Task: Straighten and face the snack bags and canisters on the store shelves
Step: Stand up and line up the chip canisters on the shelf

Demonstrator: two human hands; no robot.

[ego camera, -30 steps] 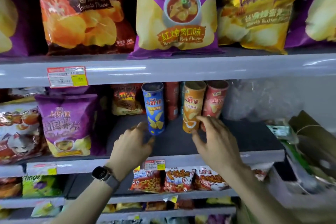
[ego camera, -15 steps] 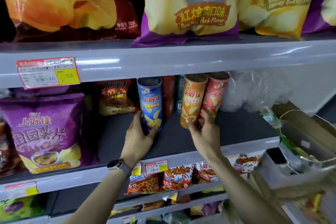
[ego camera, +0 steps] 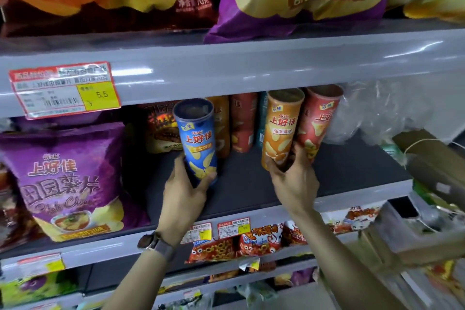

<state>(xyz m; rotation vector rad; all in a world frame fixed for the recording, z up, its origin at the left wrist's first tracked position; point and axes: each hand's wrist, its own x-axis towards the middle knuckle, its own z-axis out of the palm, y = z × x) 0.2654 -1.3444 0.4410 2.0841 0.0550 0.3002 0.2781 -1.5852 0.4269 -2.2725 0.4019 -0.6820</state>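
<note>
Centre frame, left hand (ego camera: 185, 190) grips blue can (ego camera: 197, 142); right hand (ego camera: 293, 178) clasps orange can (ego camera: 280, 131) and red can (ego camera: 318, 123). Slide them forward upright, labels outward.

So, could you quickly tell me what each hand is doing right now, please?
Left hand: closed around the base of the blue canister.
Right hand: gripping the bases of the orange canister and red canister together.

Light: dim, from overhead
Glare: streaks on shelf edge (ego camera: 226, 68)
Blur: soft at 3 and 6 o'clock
Distortion: wide-angle bowing at edges
</note>
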